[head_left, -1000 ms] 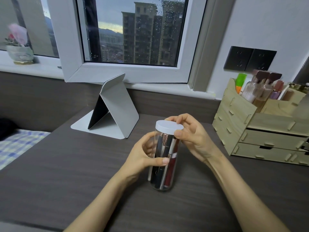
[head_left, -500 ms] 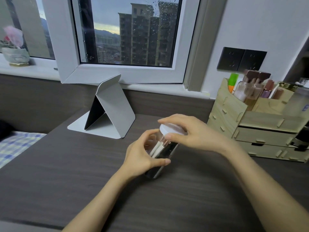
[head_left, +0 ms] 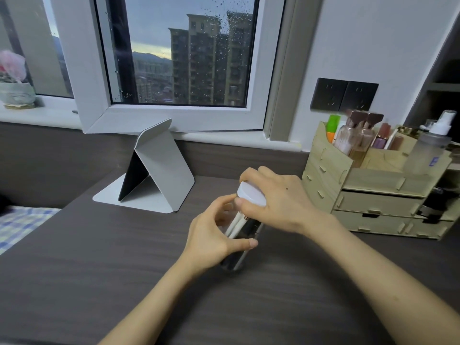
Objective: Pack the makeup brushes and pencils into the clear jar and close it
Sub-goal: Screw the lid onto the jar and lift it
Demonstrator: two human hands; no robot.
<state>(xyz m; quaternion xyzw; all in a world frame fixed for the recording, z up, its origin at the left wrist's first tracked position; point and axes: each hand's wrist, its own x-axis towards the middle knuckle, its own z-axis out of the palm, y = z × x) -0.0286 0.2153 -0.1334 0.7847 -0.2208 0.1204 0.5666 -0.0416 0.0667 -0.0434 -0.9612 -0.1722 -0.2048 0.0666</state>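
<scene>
The jar (head_left: 245,232) now leans, its top tipped toward the right and away from the person, where a second ago it stood upright on the tabletop (head_left: 99,270); its base seems to rest on or just above the wood near the front middle, though the left hand hides the contact. The left hand (head_left: 211,235) is wrapped around the jar's body, thumb across the front, holding it firmly. The right hand (head_left: 276,200) has moved from pinching the lid's (head_left: 250,194) rim at the side to covering it from above and behind, fingers curled over the white cap and gripping it. That reads as a twisting hold, so the lid is probably being screwed tight. The brushes (head_left: 236,224) and pencils are inside, white handles and dark shafts showing through the clear wall, so packing looks finished and only the closing remains. Whether the lid is fully seated cannot be told.
</scene>
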